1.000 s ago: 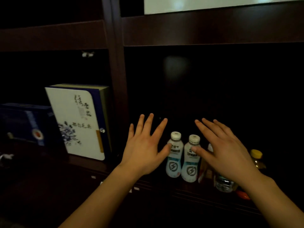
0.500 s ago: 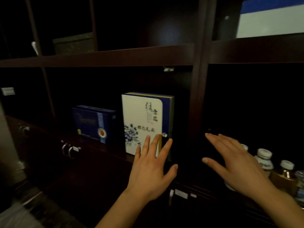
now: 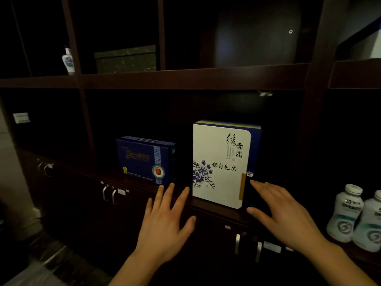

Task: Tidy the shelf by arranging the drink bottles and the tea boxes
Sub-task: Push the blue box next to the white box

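With both hands up in front of the dark wood shelf (image 3: 185, 79), neither is gripping anything. Left hand (image 3: 165, 226) – fingers spread, palm down, below the gap between the two tea boxes, fingertips near the shelf edge. Right hand (image 3: 286, 213) – also spread flat, index tip just beside the lower right corner of the white tea box (image 3: 220, 164); can't tell if touching. White box stands upright, blue flower print, near the shelf divider. Blue tea box (image 3: 144, 159) sits upright to its left, apart from it. Two white drink bottles (image 3: 356, 219) stand side by side in the next compartment, far right. Small vase (image 3: 68, 60) on upper shelf, left.
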